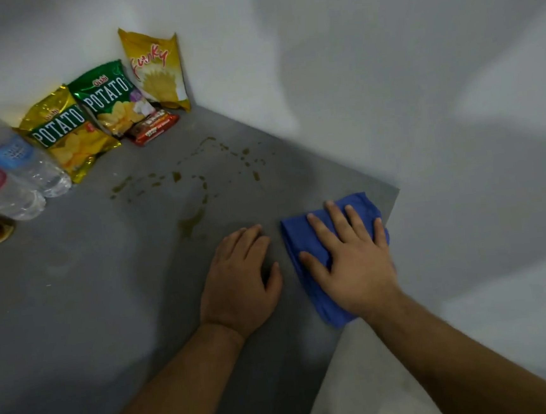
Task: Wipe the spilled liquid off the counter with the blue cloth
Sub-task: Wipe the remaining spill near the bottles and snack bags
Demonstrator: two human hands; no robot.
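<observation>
Blue cloth (304, 237); "POTATO", "Funky" bags (154, 68)

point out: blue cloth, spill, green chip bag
blue cloth (296, 238): head view, bare left part.
spill (191, 221): head view, largest smear.
green chip bag (112, 97): head view, label middle.

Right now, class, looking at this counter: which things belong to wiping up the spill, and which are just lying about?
Belongs to the job:
blue cloth, under the flat right hand
spilled liquid
counter

Just lying about:
three crisp bags
small red packet
two water bottles
left hand, resting on bare counter
</observation>
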